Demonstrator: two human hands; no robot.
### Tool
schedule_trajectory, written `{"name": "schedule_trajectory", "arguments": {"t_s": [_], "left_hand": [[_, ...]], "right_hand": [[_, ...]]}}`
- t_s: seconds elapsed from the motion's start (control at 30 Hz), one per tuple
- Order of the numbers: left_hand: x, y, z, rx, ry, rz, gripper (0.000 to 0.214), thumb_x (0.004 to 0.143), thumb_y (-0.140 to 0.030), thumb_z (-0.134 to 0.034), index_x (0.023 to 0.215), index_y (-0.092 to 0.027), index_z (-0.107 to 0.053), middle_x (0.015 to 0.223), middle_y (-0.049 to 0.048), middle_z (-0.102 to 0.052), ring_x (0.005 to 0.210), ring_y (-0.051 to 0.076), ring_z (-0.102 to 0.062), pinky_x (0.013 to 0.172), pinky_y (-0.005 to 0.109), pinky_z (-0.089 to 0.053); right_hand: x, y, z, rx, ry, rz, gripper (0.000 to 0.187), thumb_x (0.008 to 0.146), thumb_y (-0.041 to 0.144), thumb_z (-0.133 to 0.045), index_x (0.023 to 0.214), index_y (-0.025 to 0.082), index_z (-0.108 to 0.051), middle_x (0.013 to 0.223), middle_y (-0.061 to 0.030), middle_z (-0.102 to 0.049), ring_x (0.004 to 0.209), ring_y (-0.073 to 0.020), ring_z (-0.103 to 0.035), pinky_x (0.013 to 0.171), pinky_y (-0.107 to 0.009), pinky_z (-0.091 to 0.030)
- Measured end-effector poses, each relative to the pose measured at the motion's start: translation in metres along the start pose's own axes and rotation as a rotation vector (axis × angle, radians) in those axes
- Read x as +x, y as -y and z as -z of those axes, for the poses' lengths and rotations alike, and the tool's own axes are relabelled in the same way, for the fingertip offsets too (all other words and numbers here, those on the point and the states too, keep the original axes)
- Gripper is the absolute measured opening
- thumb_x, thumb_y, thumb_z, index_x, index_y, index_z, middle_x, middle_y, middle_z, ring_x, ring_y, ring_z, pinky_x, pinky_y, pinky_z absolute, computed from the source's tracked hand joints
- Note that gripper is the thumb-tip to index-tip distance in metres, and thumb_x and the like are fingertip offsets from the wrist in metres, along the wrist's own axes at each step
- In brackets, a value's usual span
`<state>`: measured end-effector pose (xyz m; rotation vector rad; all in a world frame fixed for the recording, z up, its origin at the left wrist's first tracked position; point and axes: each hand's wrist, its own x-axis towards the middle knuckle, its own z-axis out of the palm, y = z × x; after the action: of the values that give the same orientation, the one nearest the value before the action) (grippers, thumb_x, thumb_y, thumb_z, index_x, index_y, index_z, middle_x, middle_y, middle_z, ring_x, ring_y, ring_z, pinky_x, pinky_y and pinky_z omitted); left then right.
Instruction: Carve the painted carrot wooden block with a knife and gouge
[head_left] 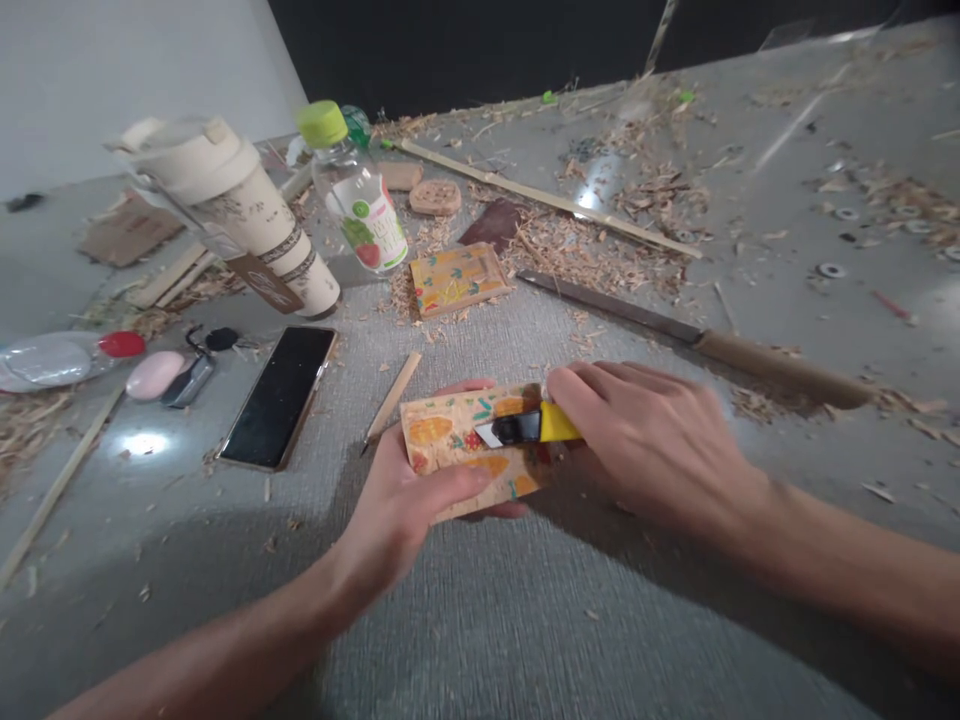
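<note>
My left hand [409, 500] grips a small painted wooden piece [450, 440] with orange, red and green motifs, thumb on its near edge and fingers behind it. My right hand [645, 440] is closed round a yellow utility knife [529, 427]. The knife's black tip and blade rest on the painted face of the piece. Both hands sit low over the grey table [525, 620].
A second painted piece [457, 278] lies further back. A black phone [279, 395], a cream tumbler [240, 215] and a green-capped bottle [356, 195] lie to the left. A long wooden-handled blade [697, 340], thin sticks [394, 395] and wood shavings [592, 250] cover the far table.
</note>
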<state>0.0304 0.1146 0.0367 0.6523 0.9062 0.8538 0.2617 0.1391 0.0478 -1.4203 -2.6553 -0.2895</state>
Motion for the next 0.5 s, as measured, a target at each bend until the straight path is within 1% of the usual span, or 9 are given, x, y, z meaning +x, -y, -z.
{"name": "schedule_trajectory", "arguments": {"t_s": [0.1, 0.23, 0.37, 0.5], "left_hand": [[0.0003, 0.0036, 0.0017, -0.017, 0.023, -0.008, 0.071, 0.084, -0.017, -0.090, 0.147, -0.024, -0.059, 0.135, 0.0122, -0.077, 0.108, 0.034, -0.081, 0.080, 0.042, -0.074], [0.0012, 0.0041, 0.0016, -0.041, 0.031, -0.024, 0.069, 0.085, -0.015, -0.088, 0.148, -0.024, -0.059, 0.137, 0.0111, -0.076, 0.111, 0.034, -0.080, 0.083, 0.043, -0.074], [0.0004, 0.0010, -0.0012, -0.107, 0.061, -0.003, 0.066, 0.084, -0.013, -0.085, 0.145, -0.024, -0.061, 0.131, 0.0093, -0.078, 0.106, 0.032, -0.081, 0.077, 0.044, -0.074], [-0.0006, 0.0017, -0.0017, -0.143, 0.079, 0.019, 0.066, 0.081, -0.009, -0.085, 0.142, -0.022, -0.061, 0.126, 0.0096, -0.080, 0.104, 0.032, -0.082, 0.075, 0.043, -0.074]], "right_hand": [[-0.0047, 0.0020, 0.0004, 0.014, 0.011, 0.008, 0.013, 0.088, 0.007, -0.061, 0.090, 0.020, -0.057, 0.073, -0.0029, -0.066, 0.061, -0.0221, -0.063, 0.057, -0.033, -0.023], [-0.0084, 0.0060, 0.0008, -0.017, -0.022, 0.008, 0.018, 0.092, 0.003, -0.054, 0.088, 0.021, -0.054, 0.070, -0.0016, -0.062, 0.058, -0.0216, -0.061, 0.055, -0.032, -0.022], [-0.0074, 0.0059, 0.0013, -0.018, -0.080, 0.009, 0.020, 0.094, 0.003, -0.048, 0.087, 0.021, -0.052, 0.072, -0.0020, -0.061, 0.059, -0.0202, -0.059, 0.056, -0.032, -0.024], [-0.0095, -0.0012, -0.0024, 0.044, -0.136, -0.016, 0.014, 0.092, 0.008, -0.050, 0.089, 0.022, -0.051, 0.072, -0.0006, -0.060, 0.060, -0.0180, -0.056, 0.056, -0.031, -0.022]]}}
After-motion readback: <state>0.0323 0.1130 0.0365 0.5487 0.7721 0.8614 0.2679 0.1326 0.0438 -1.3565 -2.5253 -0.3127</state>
